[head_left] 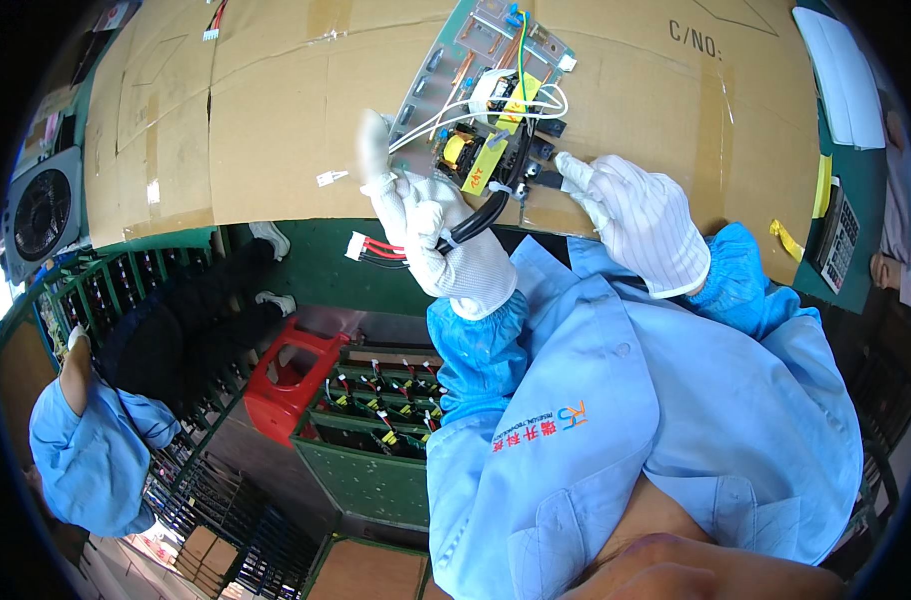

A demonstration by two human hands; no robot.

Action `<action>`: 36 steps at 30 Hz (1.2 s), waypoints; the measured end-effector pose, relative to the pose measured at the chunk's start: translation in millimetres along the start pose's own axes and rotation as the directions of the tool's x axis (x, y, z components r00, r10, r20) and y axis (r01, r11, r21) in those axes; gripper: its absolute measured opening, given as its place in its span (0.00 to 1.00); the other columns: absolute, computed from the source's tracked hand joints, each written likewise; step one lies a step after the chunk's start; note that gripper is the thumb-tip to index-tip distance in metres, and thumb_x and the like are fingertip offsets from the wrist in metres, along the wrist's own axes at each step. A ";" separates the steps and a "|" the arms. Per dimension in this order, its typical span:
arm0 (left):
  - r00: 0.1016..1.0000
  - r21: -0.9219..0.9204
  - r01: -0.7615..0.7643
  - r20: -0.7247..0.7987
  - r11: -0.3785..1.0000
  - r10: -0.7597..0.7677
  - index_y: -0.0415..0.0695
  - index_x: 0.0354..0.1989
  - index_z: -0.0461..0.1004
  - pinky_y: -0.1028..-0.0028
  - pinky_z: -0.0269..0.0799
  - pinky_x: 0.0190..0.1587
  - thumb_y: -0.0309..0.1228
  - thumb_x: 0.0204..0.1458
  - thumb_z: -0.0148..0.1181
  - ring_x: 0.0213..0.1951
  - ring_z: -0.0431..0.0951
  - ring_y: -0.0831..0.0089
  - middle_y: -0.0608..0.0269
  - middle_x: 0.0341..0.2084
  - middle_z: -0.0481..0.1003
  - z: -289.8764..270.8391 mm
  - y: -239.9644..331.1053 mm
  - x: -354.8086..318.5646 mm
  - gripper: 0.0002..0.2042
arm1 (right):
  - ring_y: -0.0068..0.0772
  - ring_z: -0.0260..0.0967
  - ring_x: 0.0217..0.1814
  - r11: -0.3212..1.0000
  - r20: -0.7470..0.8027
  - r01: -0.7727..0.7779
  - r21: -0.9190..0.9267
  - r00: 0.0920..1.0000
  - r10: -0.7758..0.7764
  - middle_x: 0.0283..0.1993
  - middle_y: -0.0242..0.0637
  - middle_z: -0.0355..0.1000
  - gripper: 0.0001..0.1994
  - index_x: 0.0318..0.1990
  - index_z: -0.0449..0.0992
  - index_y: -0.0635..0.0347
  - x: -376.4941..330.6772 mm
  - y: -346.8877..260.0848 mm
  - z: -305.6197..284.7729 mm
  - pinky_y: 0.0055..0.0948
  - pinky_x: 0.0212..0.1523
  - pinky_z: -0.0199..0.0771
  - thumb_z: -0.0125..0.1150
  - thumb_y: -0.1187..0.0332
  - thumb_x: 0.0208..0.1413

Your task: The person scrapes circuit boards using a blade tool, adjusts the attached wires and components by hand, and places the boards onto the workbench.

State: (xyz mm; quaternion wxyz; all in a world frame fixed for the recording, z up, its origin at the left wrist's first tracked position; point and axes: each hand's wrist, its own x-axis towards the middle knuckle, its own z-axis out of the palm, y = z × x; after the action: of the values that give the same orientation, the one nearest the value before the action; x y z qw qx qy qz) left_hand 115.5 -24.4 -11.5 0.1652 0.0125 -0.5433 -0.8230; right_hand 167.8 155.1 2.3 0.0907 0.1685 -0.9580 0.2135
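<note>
Black cable [490, 214] is grasped by left grip [431, 235] at near edge of surface [276, 130]; right grip [641, 215] is placed beside circuit board [454, 85], hold can't be told.

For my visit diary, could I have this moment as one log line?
left hand: holding black cable | right hand: at near edge of circuit board | beneath board: cardboard

Cardboard [676, 110] and a calculator [840, 245] lie on a green table [854, 185]

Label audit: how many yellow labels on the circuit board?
2: upper label near the picture's top middle; lower label just below it, beside the black cable. More may be hidden.
</note>
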 end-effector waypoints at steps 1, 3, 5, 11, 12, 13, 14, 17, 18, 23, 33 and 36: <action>1.000 -0.051 0.029 -0.011 0.998 -0.029 0.30 0.68 0.55 0.76 0.66 0.56 0.35 0.56 0.46 0.58 0.66 0.69 0.45 0.66 0.59 -0.3 -0.8 0.8 0.32 | 0.39 0.71 0.33 0.998 -0.034 -0.027 0.053 0.999 0.029 0.35 0.37 0.71 0.21 0.55 0.75 0.58 0.5 1.9 2.0 0.32 0.29 0.69 0.64 0.72 0.51; 0.997 -0.079 0.055 -0.047 0.995 -0.059 0.30 0.68 0.54 0.73 0.67 0.57 0.34 0.53 0.47 0.59 0.67 0.67 0.44 0.66 0.59 -1.0 -2.1 4.6 0.33 | 0.40 0.71 0.33 0.993 -0.065 -0.050 0.107 0.996 0.057 0.36 0.38 0.72 0.21 0.55 0.75 0.58 1.3 2.1 3.0 0.32 0.29 0.70 0.65 0.72 0.51; 0.992 -0.108 0.080 -0.086 0.991 -0.089 0.30 0.68 0.54 0.71 0.68 0.58 0.33 0.51 0.48 0.59 0.67 0.65 0.44 0.66 0.58 -1.1 -3.5 6.3 0.35 | 0.40 0.72 0.33 0.996 -0.121 -0.073 0.051 0.989 0.079 0.37 0.38 0.72 0.21 0.55 0.75 0.57 2.3 -1.2 3.0 0.33 0.29 0.70 0.65 0.72 0.51; 0.983 -0.253 0.069 -0.147 0.965 -0.109 0.30 0.68 0.54 0.86 0.63 0.37 0.34 0.62 0.47 0.36 0.64 0.85 0.48 0.67 0.58 2.1 -6.2 7.8 0.29 | 0.40 0.72 0.34 0.997 -0.137 -0.054 0.057 0.989 0.062 0.38 0.38 0.73 0.21 0.56 0.74 0.55 6.3 -2.3 8.8 0.33 0.30 0.71 0.64 0.72 0.52; 0.983 -0.253 0.068 -0.150 0.965 -0.109 0.30 0.68 0.54 0.86 0.63 0.37 0.34 0.62 0.47 0.36 0.64 0.85 0.48 0.67 0.58 1.6 -6.7 7.5 0.29 | 0.40 0.72 0.34 0.997 -0.134 -0.053 0.057 0.989 0.060 0.38 0.38 0.73 0.21 0.56 0.74 0.55 5.7 -2.1 9.0 0.33 0.30 0.71 0.64 0.72 0.52; 0.989 -0.229 0.052 -0.123 0.972 -0.082 0.29 0.68 0.54 0.84 0.63 0.43 0.35 0.62 0.48 0.42 0.65 0.82 0.47 0.66 0.58 0.8 -7.3 7.0 0.29 | 0.40 0.73 0.35 0.996 -0.084 -0.064 0.063 0.994 0.069 0.39 0.38 0.73 0.22 0.57 0.73 0.56 4.2 -2.2 9.5 0.32 0.30 0.71 0.63 0.72 0.53; 0.994 -0.206 0.036 -0.095 0.978 -0.056 0.29 0.68 0.54 0.81 0.63 0.48 0.36 0.61 0.49 0.48 0.66 0.78 0.47 0.66 0.58 -0.3 -7.9 6.4 0.30 | 0.40 0.73 0.35 0.995 -0.034 -0.076 0.067 0.996 0.078 0.39 0.38 0.73 0.22 0.57 0.72 0.56 3.1 -2.3 10.4 0.32 0.31 0.71 0.63 0.72 0.53; 0.997 -0.153 0.064 -0.042 0.986 -0.071 0.29 0.68 0.54 0.79 0.61 0.53 0.37 0.61 0.49 0.57 0.63 0.73 0.46 0.66 0.58 -5.5 -7.3 6.5 0.30 | 0.40 0.73 0.35 0.997 -0.063 -0.041 0.067 0.997 0.045 0.38 0.38 0.73 0.22 0.59 0.71 0.56 1.6 0.4 13.8 0.32 0.31 0.71 0.63 0.72 0.54; 0.997 -0.151 0.063 -0.044 0.986 -0.070 0.29 0.68 0.54 0.79 0.61 0.53 0.37 0.61 0.49 0.57 0.63 0.73 0.46 0.66 0.58 -4.9 -7.4 6.6 0.30 | 0.40 0.73 0.35 0.997 -0.062 -0.039 0.069 0.997 0.044 0.38 0.38 0.73 0.22 0.59 0.71 0.56 3.0 -0.4 12.5 0.32 0.31 0.71 0.63 0.72 0.54; 0.994 -0.127 0.042 -0.091 0.991 -0.054 0.31 0.68 0.54 0.87 0.60 0.35 0.36 0.61 0.49 0.36 0.63 0.86 0.49 0.67 0.58 -4.6 -9.2 7.6 0.30 | 0.41 0.72 0.34 0.998 0.038 -0.046 0.054 0.998 0.044 0.37 0.39 0.73 0.22 0.58 0.72 0.57 1.0 -7.4 7.4 0.33 0.30 0.70 0.62 0.72 0.54; 0.998 -0.103 0.023 -0.049 0.994 -0.028 0.29 0.69 0.52 0.80 0.64 0.53 0.29 0.51 0.47 0.50 0.68 0.75 0.43 0.66 0.58 -1.8 -2.3 8.5 0.35 | 0.36 0.71 0.33 0.996 0.080 0.009 -0.092 0.997 -0.001 0.34 0.36 0.69 0.20 0.56 0.73 0.59 10.2 -16.1 -14.9 0.32 0.27 0.65 0.62 0.71 0.54; 0.998 -0.256 0.059 0.009 0.965 -0.059 0.31 0.70 0.49 0.87 0.62 0.37 0.30 0.56 0.49 0.29 0.59 0.87 0.45 0.69 0.54 -12.5 -8.1 10.5 0.33 | 0.34 0.70 0.32 1.000 0.102 0.023 -0.003 0.995 -0.022 0.33 0.34 0.67 0.21 0.57 0.73 0.59 13.8 -17.2 -17.6 0.31 0.27 0.65 0.60 0.70 0.54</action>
State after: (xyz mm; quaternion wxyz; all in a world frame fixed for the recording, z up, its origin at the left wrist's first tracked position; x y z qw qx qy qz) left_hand 106.0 -35.6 -22.2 0.1406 0.0068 -0.4319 -0.8908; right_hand 163.0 144.2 27.9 0.0442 0.1899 -0.9598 0.2018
